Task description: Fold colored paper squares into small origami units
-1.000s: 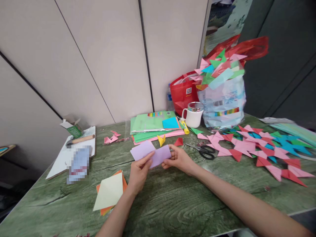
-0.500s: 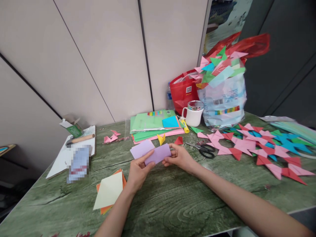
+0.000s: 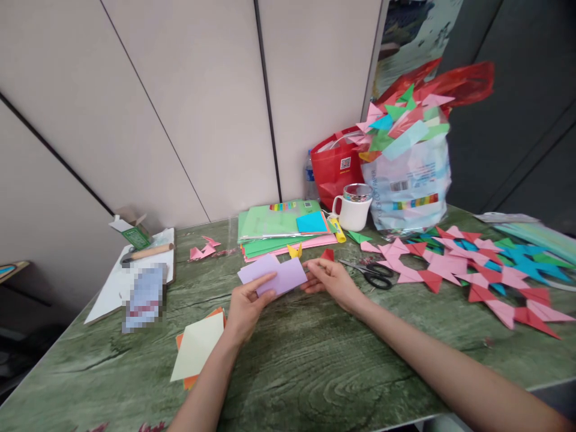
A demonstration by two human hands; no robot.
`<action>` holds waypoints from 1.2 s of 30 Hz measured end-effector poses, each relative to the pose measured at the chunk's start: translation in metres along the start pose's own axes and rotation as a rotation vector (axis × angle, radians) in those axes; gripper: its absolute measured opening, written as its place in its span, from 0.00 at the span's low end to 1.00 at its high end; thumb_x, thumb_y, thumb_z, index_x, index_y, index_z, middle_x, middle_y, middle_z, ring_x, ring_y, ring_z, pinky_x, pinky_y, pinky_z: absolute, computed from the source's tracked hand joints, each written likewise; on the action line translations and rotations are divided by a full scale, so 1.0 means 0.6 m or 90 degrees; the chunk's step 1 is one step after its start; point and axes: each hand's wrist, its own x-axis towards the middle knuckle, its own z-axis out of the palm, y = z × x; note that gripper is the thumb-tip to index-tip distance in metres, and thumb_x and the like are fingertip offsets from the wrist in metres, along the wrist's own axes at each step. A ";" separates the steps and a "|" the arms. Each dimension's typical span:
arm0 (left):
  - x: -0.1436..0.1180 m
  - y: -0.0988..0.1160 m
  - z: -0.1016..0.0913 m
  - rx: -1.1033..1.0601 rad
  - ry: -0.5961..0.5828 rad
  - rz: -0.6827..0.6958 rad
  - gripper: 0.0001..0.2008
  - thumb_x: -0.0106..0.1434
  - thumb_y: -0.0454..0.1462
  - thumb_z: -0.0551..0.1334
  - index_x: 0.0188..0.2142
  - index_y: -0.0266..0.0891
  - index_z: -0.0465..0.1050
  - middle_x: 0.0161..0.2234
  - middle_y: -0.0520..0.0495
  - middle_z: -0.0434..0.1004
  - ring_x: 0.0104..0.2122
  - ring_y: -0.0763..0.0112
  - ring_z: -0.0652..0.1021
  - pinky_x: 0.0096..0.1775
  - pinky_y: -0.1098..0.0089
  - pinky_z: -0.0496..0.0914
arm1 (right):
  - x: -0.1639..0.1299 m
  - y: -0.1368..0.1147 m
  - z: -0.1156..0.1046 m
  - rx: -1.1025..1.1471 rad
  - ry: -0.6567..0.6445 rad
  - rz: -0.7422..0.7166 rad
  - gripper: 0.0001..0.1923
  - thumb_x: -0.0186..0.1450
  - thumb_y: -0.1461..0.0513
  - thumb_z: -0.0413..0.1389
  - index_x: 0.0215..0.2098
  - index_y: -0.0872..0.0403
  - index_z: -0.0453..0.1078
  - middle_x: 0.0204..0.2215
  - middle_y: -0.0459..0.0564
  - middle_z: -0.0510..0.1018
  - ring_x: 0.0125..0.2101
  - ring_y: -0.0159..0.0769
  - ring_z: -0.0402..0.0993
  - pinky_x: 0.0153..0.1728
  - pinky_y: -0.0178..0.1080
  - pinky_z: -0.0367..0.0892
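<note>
A folded piece of purple paper [image 3: 288, 275] is pinched between the thumb and fingers of my left hand [image 3: 245, 306], over the middle of the table. Its right edge meets the fingertips of my right hand [image 3: 330, 283], which are drawn together there. Behind the folded piece, another light purple sheet [image 3: 252, 271] shows at the left, partly covered. Just beyond the paper are a small yellow folded piece [image 3: 294, 251] and a red one [image 3: 328, 255]. Black-handled scissors [image 3: 378, 276] lie to the right of my right hand.
Stacked colored paper [image 3: 265, 225], a white mug [image 3: 353, 213] and a bag [image 3: 407, 180] full of folded pieces stand at the back. Pink and red star shapes [image 3: 445, 264] spread rightward. Cream and orange sheets [image 3: 198, 345] lie left, near a white board [image 3: 105, 297].
The folded purple paper has shifted slightly left and tilted flatter, overlapping more of the sheet behind. My left hand moved a little left; the right hand's fingers remain by the paper's right edge.
</note>
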 end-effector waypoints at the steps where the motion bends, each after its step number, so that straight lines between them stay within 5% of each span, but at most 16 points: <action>1: 0.000 -0.001 0.000 -0.006 -0.011 -0.005 0.17 0.44 0.35 0.68 0.37 0.39 0.77 0.42 0.45 0.77 0.42 0.61 0.75 0.44 0.64 0.69 | -0.001 -0.001 0.001 0.010 0.002 0.006 0.16 0.56 0.50 0.55 0.33 0.54 0.67 0.22 0.47 0.77 0.23 0.36 0.76 0.25 0.38 0.72; 9: -0.004 -0.001 0.001 0.054 -0.067 -0.032 0.15 0.47 0.35 0.67 0.37 0.37 0.77 0.34 0.45 0.77 0.22 0.70 0.77 0.31 0.67 0.73 | -0.008 -0.006 0.007 0.049 -0.062 0.035 0.17 0.54 0.50 0.56 0.31 0.56 0.70 0.24 0.45 0.73 0.24 0.31 0.71 0.24 0.36 0.72; 14: -0.001 -0.003 0.001 0.036 -0.049 0.044 0.15 0.47 0.37 0.67 0.37 0.39 0.77 0.49 0.41 0.69 0.43 0.57 0.73 0.33 0.67 0.74 | -0.016 -0.007 0.011 0.025 -0.129 0.037 0.17 0.52 0.51 0.59 0.30 0.56 0.70 0.24 0.43 0.71 0.25 0.29 0.68 0.26 0.38 0.73; 17: 0.000 -0.002 0.001 0.052 -0.023 0.083 0.12 0.45 0.36 0.67 0.33 0.39 0.77 0.49 0.41 0.66 0.50 0.55 0.67 0.38 0.68 0.72 | -0.021 -0.008 0.012 -0.001 -0.178 0.044 0.17 0.50 0.53 0.61 0.32 0.56 0.70 0.27 0.45 0.73 0.28 0.31 0.69 0.29 0.38 0.72; 27: -0.010 0.004 0.015 -0.032 -0.092 0.092 0.07 0.50 0.36 0.66 0.26 0.35 0.69 0.55 0.40 0.58 0.53 0.55 0.66 0.51 0.59 0.64 | -0.023 -0.006 0.014 -0.025 -0.206 0.010 0.18 0.45 0.58 0.65 0.29 0.54 0.63 0.31 0.45 0.75 0.34 0.35 0.73 0.39 0.39 0.65; 32: -0.009 -0.005 0.021 -0.077 -0.071 0.122 0.12 0.52 0.37 0.64 0.34 0.41 0.63 0.61 0.45 0.47 0.54 0.56 0.65 0.51 0.58 0.64 | -0.021 -0.007 0.015 -0.032 -0.180 -0.007 0.19 0.46 0.58 0.64 0.29 0.53 0.60 0.28 0.43 0.73 0.31 0.33 0.71 0.36 0.37 0.64; 36: -0.013 -0.005 0.020 0.078 -0.084 0.202 0.17 0.58 0.36 0.58 0.48 0.47 0.62 0.62 0.45 0.44 0.56 0.59 0.61 0.51 0.61 0.63 | -0.019 -0.006 0.015 -0.052 -0.163 -0.028 0.20 0.44 0.59 0.65 0.29 0.53 0.60 0.28 0.41 0.71 0.29 0.30 0.68 0.31 0.33 0.62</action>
